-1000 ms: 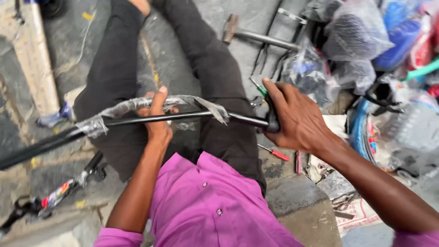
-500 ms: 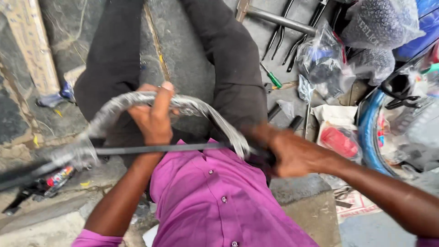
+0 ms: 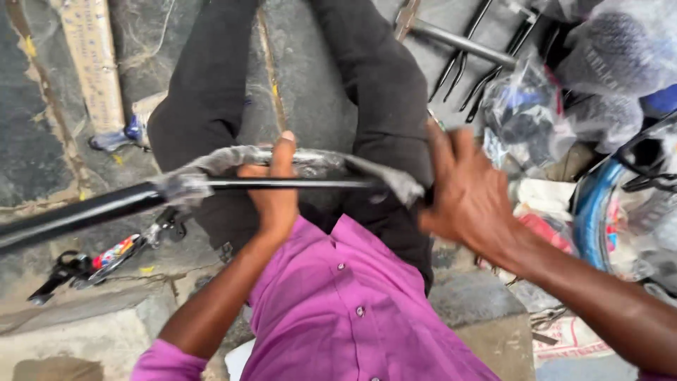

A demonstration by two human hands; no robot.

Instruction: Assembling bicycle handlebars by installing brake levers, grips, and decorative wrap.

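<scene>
Left hand (image 3: 271, 187) clenched; right hand (image 3: 469, 194) seemingly gripping.

This looks like a roadside bicycle repair spot on rough stone paving (image 3: 42, 127). Metal tools (image 3: 458, 42) lie on the ground, plastic-wrapped parts (image 3: 522, 116) pile up beside a blue bicycle rim (image 3: 589, 219).

A rod (image 3: 106, 208) lies across the lap, a plastic strip (image 3: 310, 161) arched just behind it. The left hand (image 3: 271, 190) sits at its middle, the right hand (image 3: 465, 197) at its right end. Tools (image 3: 465, 63) and bags (image 3: 529, 113) lie on the floor (image 3: 310, 77) to the right; pliers (image 3: 63, 271) lie left.
</scene>
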